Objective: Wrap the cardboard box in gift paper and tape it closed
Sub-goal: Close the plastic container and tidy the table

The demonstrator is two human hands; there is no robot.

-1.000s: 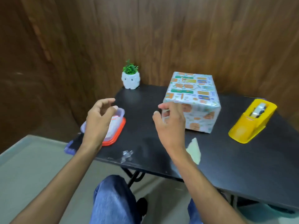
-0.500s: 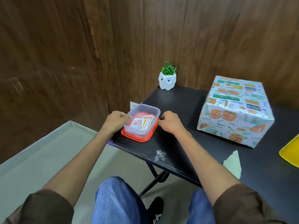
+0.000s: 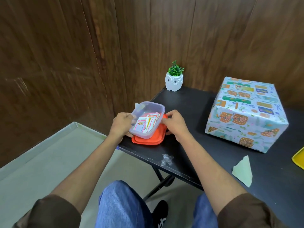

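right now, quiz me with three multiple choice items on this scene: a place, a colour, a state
1. Where does the owl planter stand? A) far corner of the table, by the wall B) on the floor C) in a lap
2. What colour is the lid under the clear container? A) blue B) orange C) green
3. How is the box? A) bare cardboard B) open C) covered in gift paper
1 A, it sits at the back corner; 2 B, orange shows beneath the container; 3 C, paper covers every visible side.
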